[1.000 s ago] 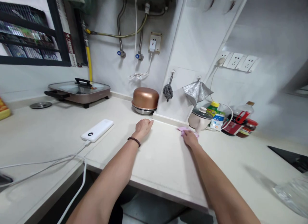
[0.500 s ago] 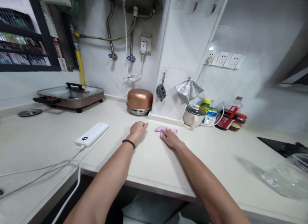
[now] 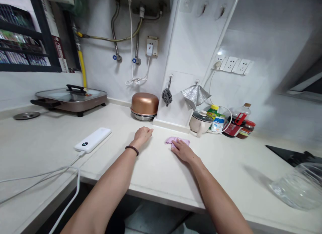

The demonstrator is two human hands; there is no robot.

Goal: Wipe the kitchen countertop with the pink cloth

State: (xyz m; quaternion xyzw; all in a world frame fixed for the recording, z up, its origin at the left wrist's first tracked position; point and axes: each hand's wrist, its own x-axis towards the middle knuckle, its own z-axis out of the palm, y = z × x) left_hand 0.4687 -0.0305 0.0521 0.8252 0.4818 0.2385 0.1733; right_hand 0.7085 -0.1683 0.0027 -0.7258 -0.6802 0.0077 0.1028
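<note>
My right hand (image 3: pixel 183 150) lies flat on a small pink cloth (image 3: pixel 173 140), pressing it against the cream countertop (image 3: pixel 156 167) near the foot of a white wall column. My left hand (image 3: pixel 143 135) rests on the counter just to the left, fingers curled loosely down with nothing in them; a dark bead bracelet (image 3: pixel 131 149) circles that wrist. The two hands are about a hand's width apart.
A white power bank (image 3: pixel 92 139) with its cable lies to the left. Behind stand a copper-coloured pot (image 3: pixel 145 105), an electric grill pan (image 3: pixel 71 97), a small white cooker (image 3: pixel 199 121), bottles and jars (image 3: pixel 235 123). A clear glass bowl (image 3: pixel 297 188) sits far right.
My right hand slid the pink cloth leftward along the counter from beside the small cooker toward my left hand, then a little back to the right. My left hand stayed put.
</note>
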